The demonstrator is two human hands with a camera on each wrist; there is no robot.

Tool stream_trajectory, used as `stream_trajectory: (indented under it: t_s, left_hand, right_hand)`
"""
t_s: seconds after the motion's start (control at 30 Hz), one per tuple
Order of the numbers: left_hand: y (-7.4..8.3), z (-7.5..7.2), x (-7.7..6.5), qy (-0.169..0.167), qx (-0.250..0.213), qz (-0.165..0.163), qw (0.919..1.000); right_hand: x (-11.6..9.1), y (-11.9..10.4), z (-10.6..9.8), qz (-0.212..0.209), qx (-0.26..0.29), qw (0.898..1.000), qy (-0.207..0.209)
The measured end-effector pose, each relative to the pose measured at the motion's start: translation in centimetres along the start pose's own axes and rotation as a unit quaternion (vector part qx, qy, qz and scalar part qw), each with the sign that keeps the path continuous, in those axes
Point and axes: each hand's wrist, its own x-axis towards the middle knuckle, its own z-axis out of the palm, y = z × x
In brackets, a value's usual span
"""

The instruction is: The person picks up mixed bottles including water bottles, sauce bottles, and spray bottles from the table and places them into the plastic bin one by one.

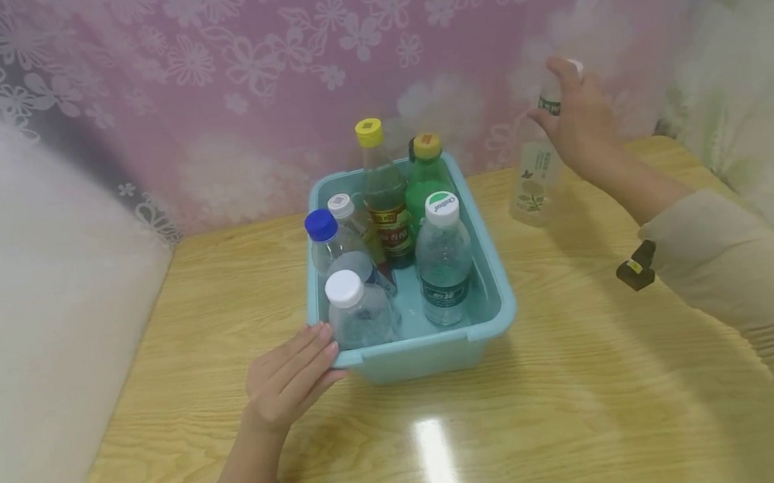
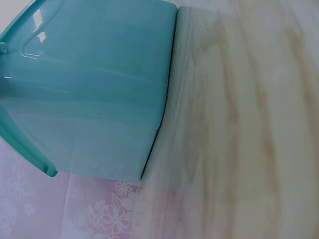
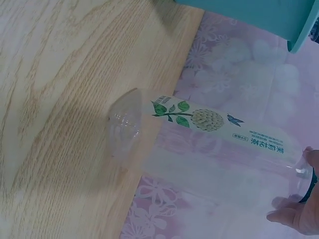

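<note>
My right hand (image 1: 580, 128) grips a clear plastic bottle (image 1: 537, 180) by its upper part, to the right of the basin. In the right wrist view the bottle (image 3: 214, 149) shows a flower label, and its base is close to the tabletop; contact is unclear. At the near left corner of the light blue plastic basin (image 1: 415, 351), my left hand (image 1: 295, 375) holds the rim, fingers fairly straight on top and thumb below. The left wrist view shows only the basin's outer wall (image 2: 94, 89); the hand is out of that frame.
Inside the basin stand a yellow-capped sauce bottle (image 1: 386, 195), a green bottle (image 1: 426, 179), a clear white-and-green-capped bottle (image 1: 444, 267), a blue-capped bottle (image 1: 339, 254) and several others. A wooden table (image 1: 226, 311) bears the basin; a floral pink cloth (image 1: 260, 90) hangs behind.
</note>
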Motion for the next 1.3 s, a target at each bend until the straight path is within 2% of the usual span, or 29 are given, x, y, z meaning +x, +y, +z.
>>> stream_trajectory:
  t_s: [0.23, 0.47, 0.7, 1.03, 1.3]
  left_hand:
    - [0.0, 0.0, 0.1, 0.003, -0.003, -0.003, 1.0]
    - [0.1, -0.1, 0.3, 0.001, -0.008, -0.005, 1.0]
    - [0.1, -0.2, 0.3, -0.003, -0.012, -0.007, 0.9999]
    - [0.1, -0.1, 0.4, -0.003, -0.013, -0.008, 0.9999]
    - [0.1, 0.0, 0.4, 0.0, -0.015, -0.008, 0.9999]
  right_hand:
    - [-0.6, 0.1, -0.2, -0.02, -0.008, 1.0, 0.001]
    - [-1.5, 0.1, -0.3, -0.05, 0.01, 0.999, 0.007]
    - [-2.1, 0.2, -0.7, -0.051, 0.006, 0.999, -0.01]
    - [-4.1, 0.3, -1.1, -0.107, 0.007, 0.994, 0.007]
    - [-6.0, 0.1, -1.6, -0.126, 0.018, 0.992, 0.003]
